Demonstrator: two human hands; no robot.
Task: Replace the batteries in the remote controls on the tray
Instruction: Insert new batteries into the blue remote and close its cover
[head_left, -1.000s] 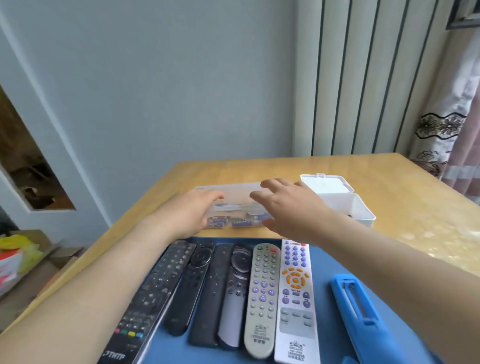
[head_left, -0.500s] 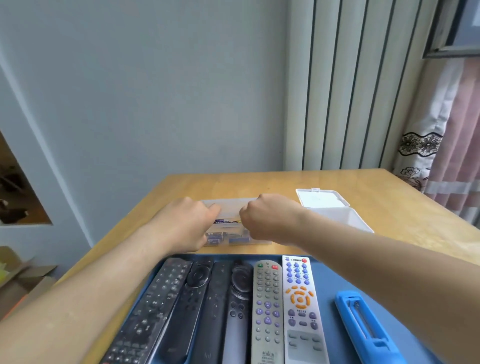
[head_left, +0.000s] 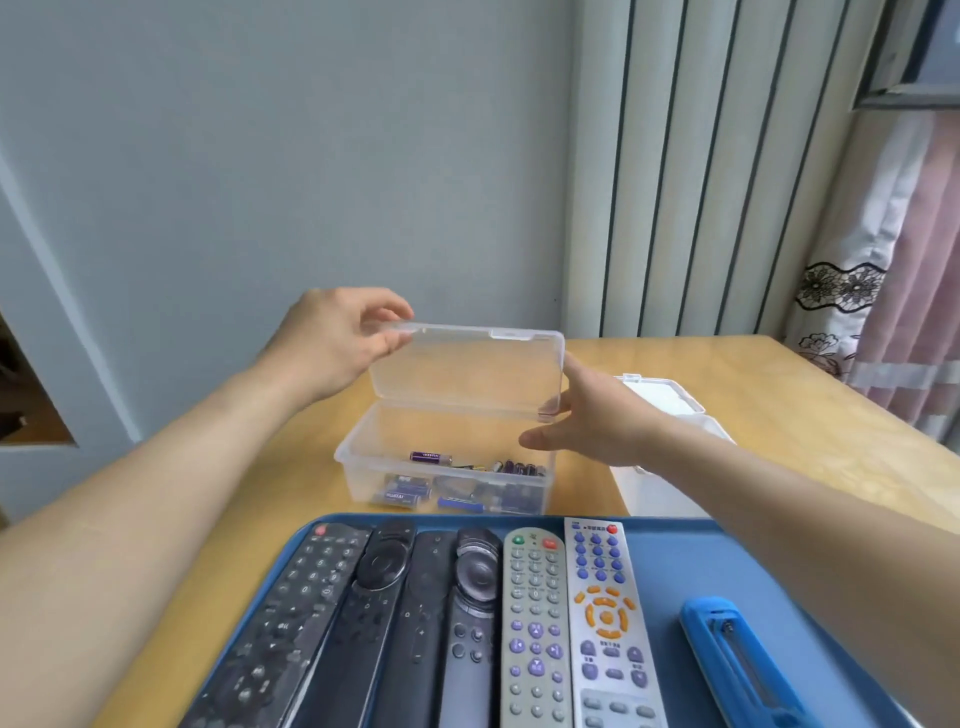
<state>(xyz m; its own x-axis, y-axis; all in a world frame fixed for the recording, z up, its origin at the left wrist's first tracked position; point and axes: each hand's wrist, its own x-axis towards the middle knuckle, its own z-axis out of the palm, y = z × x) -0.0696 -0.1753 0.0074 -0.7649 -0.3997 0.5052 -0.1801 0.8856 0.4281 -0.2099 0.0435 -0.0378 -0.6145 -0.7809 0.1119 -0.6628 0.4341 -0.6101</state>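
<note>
A clear plastic box stands on the wooden table behind the blue tray. Its hinged lid stands raised. My left hand pinches the lid's top left corner. My right hand is spread against the lid's right edge, fingers apart. Several purple and blue batteries lie in the box. On the tray lie several remotes side by side: black ones at left, a grey one, a white one. A blue remote lies apart at right.
A white open box sits right of the clear box, partly hidden by my right arm. Wooden table extends to the right. A grey wall and ribbed panel stand behind, curtains at far right.
Both hands were at the shut clear box; now its lid is swung up and the batteries inside show. The camera has tilted upward.
</note>
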